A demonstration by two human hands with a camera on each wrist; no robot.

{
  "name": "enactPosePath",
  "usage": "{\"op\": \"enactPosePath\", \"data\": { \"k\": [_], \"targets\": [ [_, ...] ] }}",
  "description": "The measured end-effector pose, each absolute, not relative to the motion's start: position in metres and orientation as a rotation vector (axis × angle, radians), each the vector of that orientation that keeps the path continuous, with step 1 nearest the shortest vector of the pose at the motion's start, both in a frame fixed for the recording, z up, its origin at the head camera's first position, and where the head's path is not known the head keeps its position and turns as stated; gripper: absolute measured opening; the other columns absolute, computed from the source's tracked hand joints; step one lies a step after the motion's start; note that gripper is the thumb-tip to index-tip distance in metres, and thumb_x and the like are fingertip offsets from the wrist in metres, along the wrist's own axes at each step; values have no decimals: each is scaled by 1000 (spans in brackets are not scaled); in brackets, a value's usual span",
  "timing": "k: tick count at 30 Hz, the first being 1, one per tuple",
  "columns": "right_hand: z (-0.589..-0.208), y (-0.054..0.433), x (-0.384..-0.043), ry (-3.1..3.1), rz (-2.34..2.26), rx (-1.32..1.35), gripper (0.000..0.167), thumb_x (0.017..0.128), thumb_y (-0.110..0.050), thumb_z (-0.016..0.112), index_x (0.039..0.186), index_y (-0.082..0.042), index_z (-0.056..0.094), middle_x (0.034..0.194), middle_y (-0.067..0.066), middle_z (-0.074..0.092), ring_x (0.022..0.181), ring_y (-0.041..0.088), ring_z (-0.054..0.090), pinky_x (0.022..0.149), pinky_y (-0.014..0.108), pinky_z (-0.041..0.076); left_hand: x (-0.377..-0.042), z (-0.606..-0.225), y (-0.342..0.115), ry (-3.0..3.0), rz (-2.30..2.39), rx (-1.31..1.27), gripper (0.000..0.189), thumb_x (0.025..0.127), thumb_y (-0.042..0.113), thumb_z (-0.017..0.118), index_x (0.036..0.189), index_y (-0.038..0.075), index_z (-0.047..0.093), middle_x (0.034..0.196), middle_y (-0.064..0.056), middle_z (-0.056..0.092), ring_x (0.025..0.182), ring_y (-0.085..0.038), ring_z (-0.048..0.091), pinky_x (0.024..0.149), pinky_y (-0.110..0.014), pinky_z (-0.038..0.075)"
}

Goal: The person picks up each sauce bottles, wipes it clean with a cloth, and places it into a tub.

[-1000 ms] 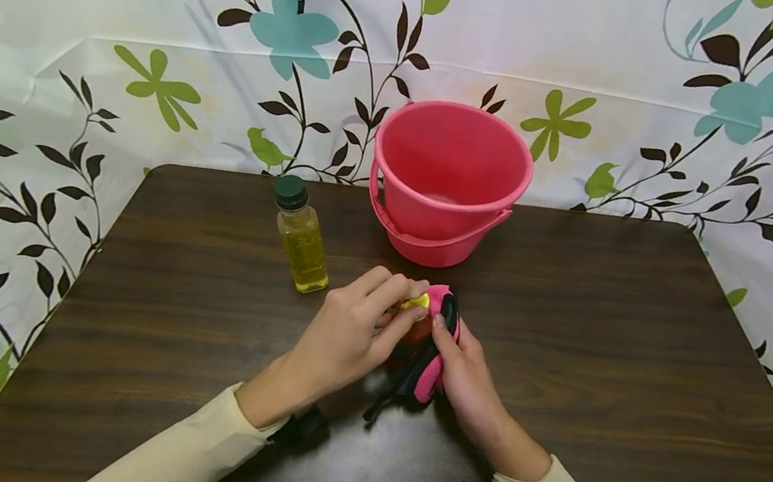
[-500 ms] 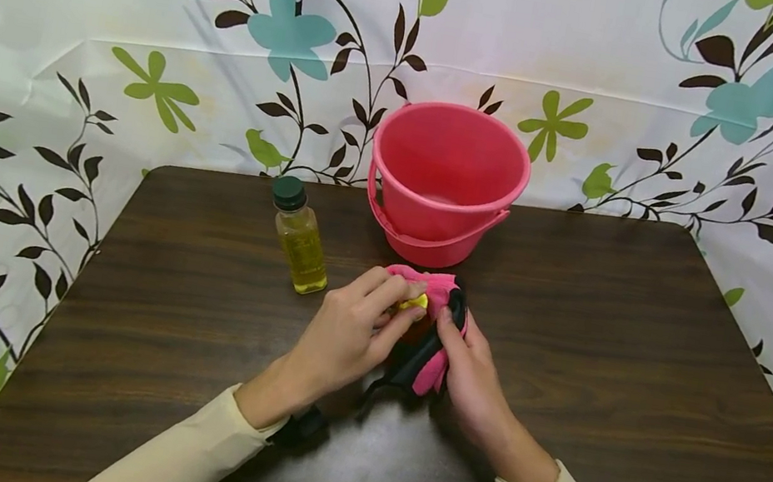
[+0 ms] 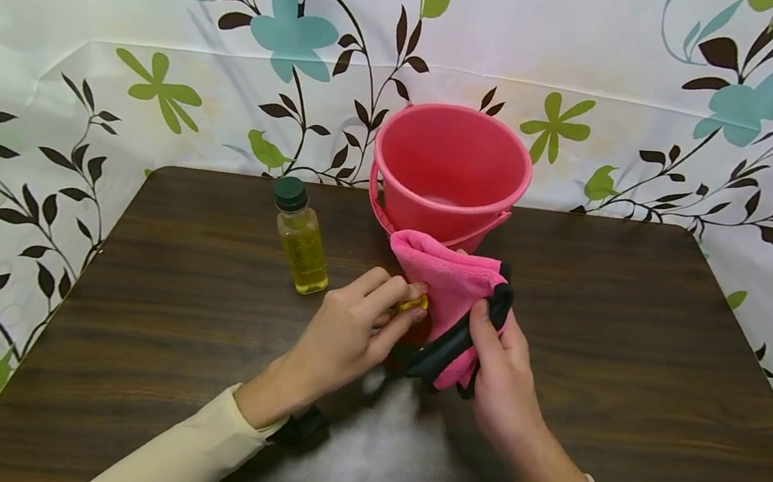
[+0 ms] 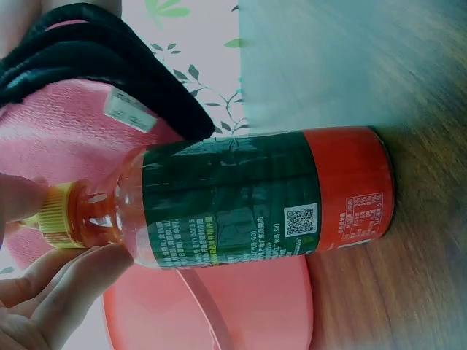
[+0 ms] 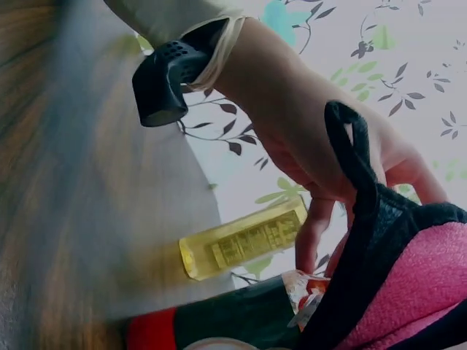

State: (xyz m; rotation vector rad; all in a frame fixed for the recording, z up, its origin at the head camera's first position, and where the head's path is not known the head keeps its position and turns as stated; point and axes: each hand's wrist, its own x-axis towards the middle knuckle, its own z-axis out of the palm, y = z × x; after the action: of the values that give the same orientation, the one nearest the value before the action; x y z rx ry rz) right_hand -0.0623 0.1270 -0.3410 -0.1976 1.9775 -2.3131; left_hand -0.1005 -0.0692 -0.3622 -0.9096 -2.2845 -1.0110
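My left hand (image 3: pixel 354 324) pinches the yellow cap (image 4: pixel 58 215) of a sauce bottle (image 4: pixel 230 197) with red contents and a dark green label. The bottle's base is at the wooden tabletop. In the head view the bottle is mostly hidden behind the hands and the cloth. A folded pink cloth (image 3: pixel 444 280) with black edging and a black hanging loop (image 5: pixel 350 138) is held in my right hand (image 3: pixel 507 391), thumb on the near side. The cloth is beside the bottle's neck, and a small white tag (image 4: pixel 130 109) shows on it.
A pink bucket (image 3: pixel 453 159) with its handle down stands at the back of the dark wooden table (image 3: pixel 641 357). To its left is a bottle of yellow oil (image 3: pixel 304 253) with a green cap. A patterned curtain (image 3: pixel 189 100) hangs behind the table.
My right hand has moved right and slightly up with the cloth, so more of its pink face shows beside the bottle. The left hand has stayed at the yellow cap.
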Motion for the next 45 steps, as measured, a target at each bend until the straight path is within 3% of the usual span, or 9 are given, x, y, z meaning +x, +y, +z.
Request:
{"op": "enactPosePath", "data": {
  "k": [7, 10, 16, 20, 31, 34, 39, 42, 45],
  "targets": [
    [-351, 132, -59, 2045, -2267, -266, 31, 114, -26, 42, 140, -13, 53, 132, 2, 64, 114, 18, 65, 95, 26, 58, -100, -363, -69, -2286, -1012, -912, 20, 90, 9, 83, 104, 8, 69, 89, -6, 62, 70, -11, 56, 63, -20, 54],
    [-356, 132, -60, 2095, -2259, -311, 27, 112, -19, 46, 136, -12, 56, 121, 6, 65, 103, 20, 67, 89, 27, 59, -100, -362, -69, -2287, -1007, -912, 18, 92, 11, 82, 104, 8, 69, 91, -6, 63, 70, -12, 58, 63, -21, 54],
    [-355, 131, -64, 2208, -2197, -400, 36, 108, -11, 56, 144, -11, 55, 138, 5, 63, 116, 21, 66, 97, 28, 59, -99, -361, -69, -2300, -1029, -904, 18, 92, 10, 82, 104, 7, 69, 93, -7, 65, 72, -13, 62, 66, -22, 59],
    [-350, 130, -66, 2251, -2158, -392, 40, 106, -11, 61, 145, -12, 54, 139, 5, 62, 114, 28, 67, 92, 36, 64, -100, -362, -69, -2311, -1041, -897, 19, 91, 9, 82, 106, 7, 69, 95, -8, 66, 74, -14, 66, 70, -24, 62],
    [-350, 118, -68, 2246, -2208, -324, 32, 103, -7, 64, 129, -3, 45, 106, 10, 60, 88, 26, 64, 79, 28, 60, -97, -362, -67, -2300, -992, -848, 21, 91, 11, 83, 109, 7, 72, 93, -9, 66, 72, -16, 69, 68, -26, 63],
    [-355, 116, -68, 2233, -2222, -351, 33, 105, -6, 60, 135, -4, 45, 116, 9, 60, 98, 23, 63, 84, 25, 58, -97, -363, -65, -2291, -976, -831, 20, 92, 13, 82, 108, 8, 72, 92, -9, 65, 69, -16, 65, 63, -24, 59],
    [-365, 114, -69, 2213, -2206, -465, 53, 108, -9, 54, 160, -12, 42, 162, 3, 49, 142, 16, 54, 113, 19, 47, -96, -363, -64, -2283, -961, -805, 18, 93, 14, 81, 107, 9, 72, 90, -9, 66, 67, -17, 63, 57, -24, 54],
    [-370, 114, -70, 2258, -2154, -436, 50, 109, -12, 54, 159, -9, 47, 160, 4, 54, 141, 9, 55, 115, 17, 45, -96, -362, -63, -2293, -968, -797, 17, 93, 15, 81, 107, 9, 73, 91, -9, 66, 67, -18, 63, 58, -24, 55],
    [-375, 115, -70, 2326, -2093, -338, 39, 109, -15, 56, 146, -3, 59, 139, 9, 67, 122, 10, 63, 104, 17, 51, -97, -362, -63, -2309, -971, -798, 19, 93, 15, 81, 109, 9, 74, 91, -9, 66, 67, -17, 62, 59, -24, 55]
  ]
}}
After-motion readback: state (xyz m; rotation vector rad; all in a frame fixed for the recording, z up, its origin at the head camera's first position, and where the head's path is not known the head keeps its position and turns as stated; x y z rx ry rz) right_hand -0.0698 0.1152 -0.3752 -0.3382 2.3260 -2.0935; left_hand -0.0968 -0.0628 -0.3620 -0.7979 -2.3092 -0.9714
